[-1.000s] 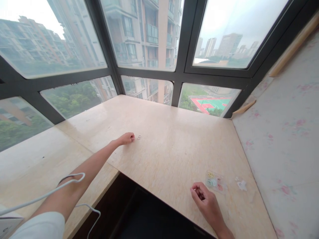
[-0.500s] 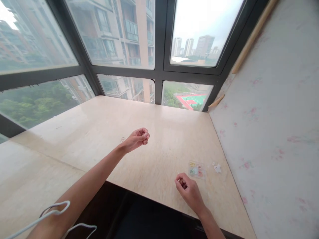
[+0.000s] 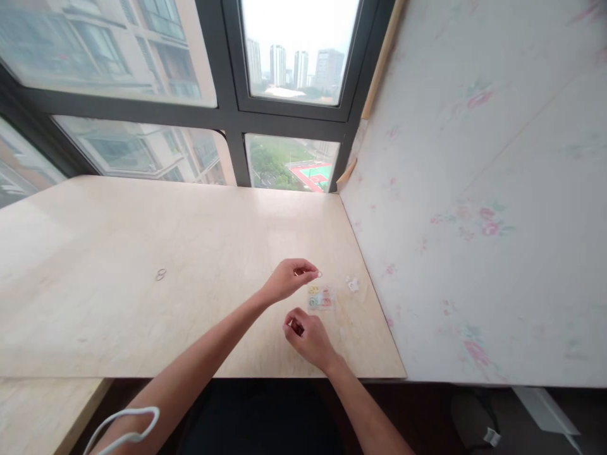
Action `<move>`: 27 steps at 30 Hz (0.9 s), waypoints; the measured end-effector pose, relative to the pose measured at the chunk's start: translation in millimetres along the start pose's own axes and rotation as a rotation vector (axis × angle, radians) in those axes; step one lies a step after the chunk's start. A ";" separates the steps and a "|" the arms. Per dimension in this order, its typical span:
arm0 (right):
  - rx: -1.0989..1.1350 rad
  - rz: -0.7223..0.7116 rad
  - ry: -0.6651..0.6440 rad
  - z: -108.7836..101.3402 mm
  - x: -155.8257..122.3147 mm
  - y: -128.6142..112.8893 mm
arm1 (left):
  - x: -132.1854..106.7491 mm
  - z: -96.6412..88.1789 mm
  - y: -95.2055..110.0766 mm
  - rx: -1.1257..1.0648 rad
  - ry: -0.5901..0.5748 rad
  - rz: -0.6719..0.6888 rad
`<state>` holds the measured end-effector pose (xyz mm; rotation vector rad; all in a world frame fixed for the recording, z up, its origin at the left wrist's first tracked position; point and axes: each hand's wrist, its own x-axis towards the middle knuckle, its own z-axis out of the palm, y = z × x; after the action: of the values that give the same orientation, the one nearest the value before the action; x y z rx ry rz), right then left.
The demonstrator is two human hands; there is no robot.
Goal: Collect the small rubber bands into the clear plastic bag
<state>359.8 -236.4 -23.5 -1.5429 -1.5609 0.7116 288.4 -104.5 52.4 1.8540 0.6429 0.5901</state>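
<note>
My left hand [image 3: 291, 279] pinches a small thin ring [image 3: 320, 274] at the fingertips, just above and behind a clear plastic box. That box [image 3: 334, 306] has compartments with small yellow, green and reddish loops in them. In front of the box, my right hand [image 3: 307, 333] rests closed on the tabletop, fingers curled against the thumb; whatever may be inside is hidden. A white star-like piece [image 3: 352, 284] lies to the right of the box. Far to the left, two thin rings [image 3: 161, 274] lie together on the pale surface.
The pale tabletop [image 3: 213, 215] runs back to dark-framed windows [image 3: 232, 126] and meets a flowered wall [image 3: 450, 170] on the right. Its front edge passes under my forearms. A white cord [image 3: 135, 436] loops over my left forearm.
My left hand has moved right, away from the rings on the table to above the box, and a ring now shows at its fingertips. The view has turned right. My right hand stays closed.
</note>
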 end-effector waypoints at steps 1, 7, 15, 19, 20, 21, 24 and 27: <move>0.001 0.005 0.002 0.4 0.2 0.9 | 1.8 8.6 -1.1 0.128 -0.023 0.062; -0.093 0.017 0.030 5.1 2.1 9.8 | 4.2 40.5 -14.4 0.563 -0.243 0.247; -0.028 0.023 0.009 1.4 2.1 5.2 | -1.8 29.4 -19.1 0.518 -0.168 0.218; 0.051 0.014 0.021 -0.1 1.1 3.7 | -20.4 10.7 -23.6 0.471 -0.082 0.167; 0.065 0.017 0.022 0.0 0.7 4.1 | -26.9 5.3 -26.2 0.463 -0.064 0.148; 0.077 0.024 0.020 0.2 0.4 4.5 | -34.1 -0.2 -29.1 0.454 -0.047 0.131; 0.106 0.052 0.015 1.2 -0.5 5.7 | -58.8 -16.3 -38.0 0.416 0.003 0.087; 0.117 0.069 0.013 2.4 -1.2 5.6 | -87.3 -28.6 -45.0 0.392 0.042 0.046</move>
<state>360.7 -236.7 -29.6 -1.5178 -1.4365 0.8151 198.3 -129.6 11.1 2.2301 0.7882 0.5635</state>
